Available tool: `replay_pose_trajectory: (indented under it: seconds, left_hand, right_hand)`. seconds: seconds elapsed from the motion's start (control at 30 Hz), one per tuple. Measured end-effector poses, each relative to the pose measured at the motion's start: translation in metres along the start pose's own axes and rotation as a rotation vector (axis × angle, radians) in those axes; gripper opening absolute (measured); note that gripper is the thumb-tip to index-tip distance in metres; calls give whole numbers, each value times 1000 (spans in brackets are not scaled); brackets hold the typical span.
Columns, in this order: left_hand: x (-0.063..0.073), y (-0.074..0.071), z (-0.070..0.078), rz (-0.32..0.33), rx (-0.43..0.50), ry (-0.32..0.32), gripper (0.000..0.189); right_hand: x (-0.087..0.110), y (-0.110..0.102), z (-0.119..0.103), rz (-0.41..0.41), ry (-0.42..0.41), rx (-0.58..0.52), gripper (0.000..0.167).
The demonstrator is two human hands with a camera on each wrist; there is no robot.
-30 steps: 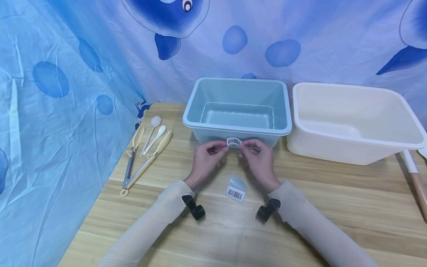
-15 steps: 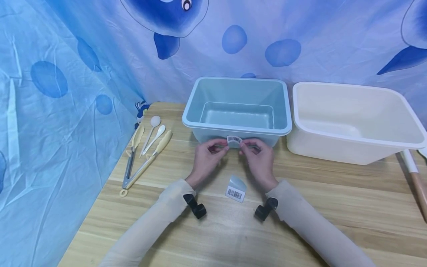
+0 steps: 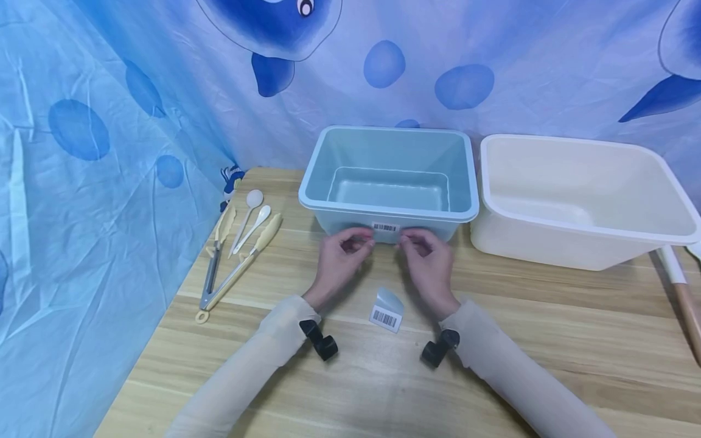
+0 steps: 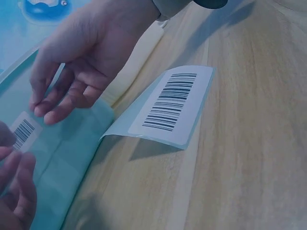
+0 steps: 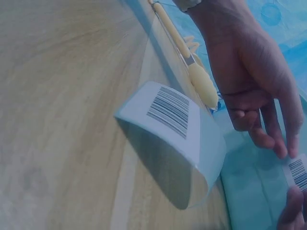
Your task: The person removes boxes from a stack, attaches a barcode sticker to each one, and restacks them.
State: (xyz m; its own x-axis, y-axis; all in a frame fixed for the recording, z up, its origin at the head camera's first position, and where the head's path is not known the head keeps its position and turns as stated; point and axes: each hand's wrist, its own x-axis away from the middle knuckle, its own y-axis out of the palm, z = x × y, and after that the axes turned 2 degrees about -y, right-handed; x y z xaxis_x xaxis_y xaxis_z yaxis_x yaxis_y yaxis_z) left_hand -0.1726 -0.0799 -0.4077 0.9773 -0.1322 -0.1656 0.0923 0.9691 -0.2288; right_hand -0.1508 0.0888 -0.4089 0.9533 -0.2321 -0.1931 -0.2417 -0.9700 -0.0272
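A white barcode sticker point(image 3: 386, 227) lies flat on the front wall of the light blue plastic bin point(image 3: 389, 213). My left hand point(image 3: 341, 258) is at the sticker's left end, its fingertips touching or almost touching it, also seen in the right wrist view as the left hand point(image 5: 254, 76). At the right end is my right hand point(image 3: 428, 261), thumb and index close together. The left wrist view shows this right hand point(image 4: 86, 57) with loosely bent fingers beside the sticker. Nearer me, a curled backing sheet point(image 3: 390, 301) with another barcode sticker point(image 4: 170, 103) rests on the wooden table.
A white bin point(image 3: 547, 243) stands to the right of the blue one. Tongs point(image 3: 235, 277) and two white spoons point(image 3: 254, 198) lie at the table's left. A wooden-handled utensil point(image 3: 681, 298) lies at the right edge. Printed blue cloth point(image 3: 427, 55) hangs behind.
The sticker, bowed between both hands before, now lies flat against the bin's wall. My right fingers have moved slightly right. The backing sheet has stayed in place.
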Motion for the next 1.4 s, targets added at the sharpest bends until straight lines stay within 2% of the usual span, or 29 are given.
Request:
replay_pose_trajectory:
  seconds: [0.13, 0.23, 0.5, 0.77, 1.0, 1.2, 1.4]
  left_hand:
    - [-2, 2, 6, -70, 29, 23, 25]
    - [-5, 4, 8, -101, 23, 20, 27]
    - [-11, 10, -3, -184, -53, -26, 31]
    - [-11, 7, 7, -155, -58, 5, 31]
    - [-9, 8, 1, -198, -82, -6, 35]
    - [1, 3, -1, -268, -104, 44, 36]
    - [30, -9, -5, -329, -162, 2, 35]
  right_hand:
    - [-1, 2, -4, -137, 59, -46, 20]
    - [-2, 5, -7, -195, 99, -67, 24]
    - [-2, 4, 3, -248, 208, -33, 29]
    - [-6, 3, -3, -249, 177, -29, 28]
    - [-7, 0, -4, -278, 188, -3, 29]
    - [1, -16, -10, -311, 180, 73, 31]
    - [26, -40, -10, -379, 167, 203, 31]
